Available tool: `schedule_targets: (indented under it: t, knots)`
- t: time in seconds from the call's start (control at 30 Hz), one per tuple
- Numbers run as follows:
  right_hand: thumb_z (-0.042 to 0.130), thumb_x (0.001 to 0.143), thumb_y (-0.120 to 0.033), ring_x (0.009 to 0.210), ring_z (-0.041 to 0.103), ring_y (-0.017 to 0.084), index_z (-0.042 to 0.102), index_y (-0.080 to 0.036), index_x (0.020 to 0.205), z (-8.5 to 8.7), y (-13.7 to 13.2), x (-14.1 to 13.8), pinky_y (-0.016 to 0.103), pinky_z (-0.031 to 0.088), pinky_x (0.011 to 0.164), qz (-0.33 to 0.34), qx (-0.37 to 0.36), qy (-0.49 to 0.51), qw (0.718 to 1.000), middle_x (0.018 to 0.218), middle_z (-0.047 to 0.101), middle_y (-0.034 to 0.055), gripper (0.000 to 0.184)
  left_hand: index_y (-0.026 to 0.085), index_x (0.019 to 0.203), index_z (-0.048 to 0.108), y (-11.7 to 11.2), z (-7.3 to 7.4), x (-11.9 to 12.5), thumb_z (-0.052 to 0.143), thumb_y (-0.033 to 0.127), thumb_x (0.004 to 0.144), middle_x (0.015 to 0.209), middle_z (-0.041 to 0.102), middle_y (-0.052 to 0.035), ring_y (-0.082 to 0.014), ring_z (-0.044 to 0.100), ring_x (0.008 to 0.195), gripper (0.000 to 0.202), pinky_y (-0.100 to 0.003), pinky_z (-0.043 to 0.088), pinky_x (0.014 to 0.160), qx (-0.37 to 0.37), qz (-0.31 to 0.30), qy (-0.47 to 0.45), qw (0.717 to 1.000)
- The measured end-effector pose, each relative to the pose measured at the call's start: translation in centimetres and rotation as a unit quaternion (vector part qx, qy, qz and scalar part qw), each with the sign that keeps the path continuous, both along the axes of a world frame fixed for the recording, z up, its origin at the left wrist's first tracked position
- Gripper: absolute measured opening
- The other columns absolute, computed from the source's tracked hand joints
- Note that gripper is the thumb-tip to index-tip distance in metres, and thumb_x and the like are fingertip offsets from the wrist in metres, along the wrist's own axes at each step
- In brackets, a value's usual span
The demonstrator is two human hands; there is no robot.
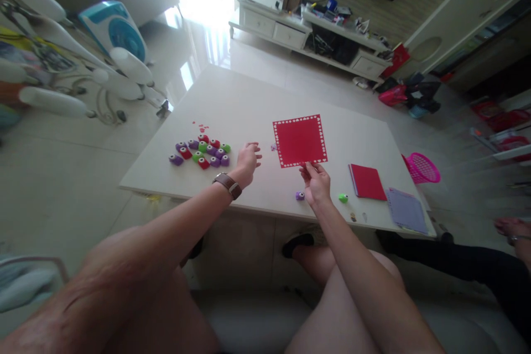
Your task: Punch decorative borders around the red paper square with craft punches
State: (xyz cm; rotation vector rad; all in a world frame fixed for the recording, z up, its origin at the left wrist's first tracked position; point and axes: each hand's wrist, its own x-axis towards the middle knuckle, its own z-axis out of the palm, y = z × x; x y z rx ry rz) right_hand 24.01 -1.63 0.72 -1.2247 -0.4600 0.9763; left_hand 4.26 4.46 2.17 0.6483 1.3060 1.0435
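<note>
A square sheet of red paper [301,141] is raised above the table, its four edges lined with small punched shapes, some of them hearts. My right hand [316,180] pinches it by the lower edge. Left of the sheet, my left hand [248,165] hovers with fingers apart and nothing in them. Several craft punches [202,147] in red, green and purple stand grouped beyond my left wrist. A purple punch [300,196] and a green punch [343,198] lie near the front edge, either side of my right wrist. Small red paper scraps [202,128] lie behind the group.
A stack of red paper [368,181] and a pale purple stack [406,210] lie on the white table [249,94] at the right. A pink basket [423,167] stands beyond that end. Another person's dark-clothed leg [456,260] is at the right.
</note>
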Motion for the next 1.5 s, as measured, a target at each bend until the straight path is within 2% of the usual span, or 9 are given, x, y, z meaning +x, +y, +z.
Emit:
schedule_targets:
  t: [0.1, 0.17, 0.27, 0.4, 0.5, 0.77, 1.3, 1.4, 1.5]
  knots:
    - [0.093, 0.064, -0.024, 0.066, 0.071, 0.008, 0.066, -0.02, 0.084, 0.2, -0.1, 2.0, 0.019, 0.06, 0.069, -0.021, 0.011, -0.024, 0.999, 0.075, 0.074, -0.0054, 0.034, 0.023, 0.102, 0.062, -0.1, -0.7, -0.1, 0.056, 0.031, 0.08, 0.114, 0.07, -0.0098, -0.0225, 0.067, 0.098, 0.025, -0.035, 0.053, 0.078, 0.021, -0.055, 0.063, 0.996]
    - [0.094, 0.065, -0.024, 0.064, 0.07, 0.008, 0.065, -0.02, 0.083, 0.4, -0.1, 3.5, 0.019, 0.06, 0.068, -0.039, 0.006, -0.05, 0.998, 0.073, 0.073, -0.0058, 0.033, 0.021, 0.105, 0.065, -0.1, -1.4, -0.2, 0.056, 0.032, 0.08, 0.115, 0.071, -0.0122, -0.0256, 0.067, 0.104, 0.029, -0.039, 0.054, 0.087, 0.065, -0.138, 0.151, 0.977]
    - [0.094, 0.066, -0.022, 0.062, 0.07, 0.008, 0.064, -0.02, 0.08, 0.9, -0.3, 5.4, 0.018, 0.058, 0.063, -0.066, -0.013, -0.054, 0.996, 0.068, 0.071, -0.0066, 0.033, 0.017, 0.126, 0.066, -0.6, -2.2, -0.4, 0.063, 0.032, 0.08, 0.134, 0.065, -0.0189, -0.0326, 0.06, 0.125, 0.049, -0.047, 0.048, 0.107, 0.147, -0.299, 0.34, 0.88]
    - [0.093, 0.065, -0.015, 0.061, 0.07, 0.007, 0.064, -0.019, 0.079, 1.5, -1.0, 7.1, 0.014, 0.056, 0.06, -0.086, -0.021, -0.022, 0.996, 0.066, 0.072, -0.0067, 0.033, 0.023, 0.156, 0.048, -1.9, -2.9, -0.4, 0.074, 0.047, 0.079, 0.17, 0.029, -0.0239, -0.0508, 0.02, 0.157, 0.085, -0.073, 0.032, 0.115, 0.156, -0.448, 0.509, 0.718]
    - [0.092, 0.066, -0.014, 0.06, 0.07, 0.007, 0.065, -0.019, 0.08, 1.8, -1.7, 8.0, 0.014, 0.057, 0.06, -0.093, -0.022, -0.022, 0.995, 0.067, 0.073, -0.0061, 0.031, 0.031, 0.164, 0.037, -2.6, -3.5, -0.1, 0.08, 0.06, 0.074, 0.176, 0.009, -0.0217, -0.0591, 0.002, 0.157, 0.104, -0.087, 0.021, 0.109, 0.13, -0.505, 0.534, 0.665]
    - [0.093, 0.066, -0.016, 0.059, 0.069, 0.008, 0.064, -0.019, 0.079, 1.8, -2.1, 8.8, 0.017, 0.058, 0.061, -0.101, -0.019, -0.043, 0.994, 0.068, 0.073, -0.0059, 0.032, 0.039, 0.168, 0.02, -2.2, -4.8, 0.3, 0.093, 0.059, 0.057, 0.177, -0.003, -0.0188, -0.0628, -0.007, 0.155, 0.135, -0.091, 0.019, 0.105, 0.136, -0.531, 0.556, 0.625]
    - [0.087, 0.07, -0.008, 0.059, 0.07, 0.007, 0.065, -0.018, 0.079, 2.7, -2.2, 9.5, 0.014, 0.057, 0.059, -0.109, -0.006, -0.006, 0.994, 0.068, 0.073, -0.0048, 0.025, 0.038, 0.168, 0.019, -2.0, -5.0, 0.2, 0.094, 0.057, 0.057, 0.176, -0.006, -0.0196, -0.064, -0.008, 0.154, 0.136, -0.092, 0.015, 0.106, 0.134, -0.533, 0.549, 0.629]
    - [0.085, 0.074, -0.008, 0.062, 0.071, 0.008, 0.064, -0.018, 0.08, 2.6, -2.1, 11.4, 0.014, 0.057, 0.059, -0.12, -0.008, -0.012, 0.993, 0.07, 0.073, -0.0033, 0.023, 0.04, 0.168, 0.019, -1.9, -5.3, 0.2, 0.094, 0.058, 0.056, 0.177, -0.006, -0.0191, -0.0642, -0.008, 0.154, 0.136, -0.091, 0.017, 0.105, 0.133, -0.532, 0.55, 0.63]
    - [0.085, 0.075, -0.01, 0.064, 0.07, 0.008, 0.062, -0.017, 0.082, 2.9, -2.2, 15.3, 0.015, 0.058, 0.061, -0.148, -0.046, -0.044, 0.987, 0.073, 0.072, -0.0026, 0.025, 0.041, 0.168, 0.017, -1.9, -5.2, 0.3, 0.093, 0.061, 0.056, 0.177, -0.008, -0.0179, -0.063, -0.008, 0.155, 0.137, -0.09, 0.018, 0.106, 0.126, -0.538, 0.558, 0.619]
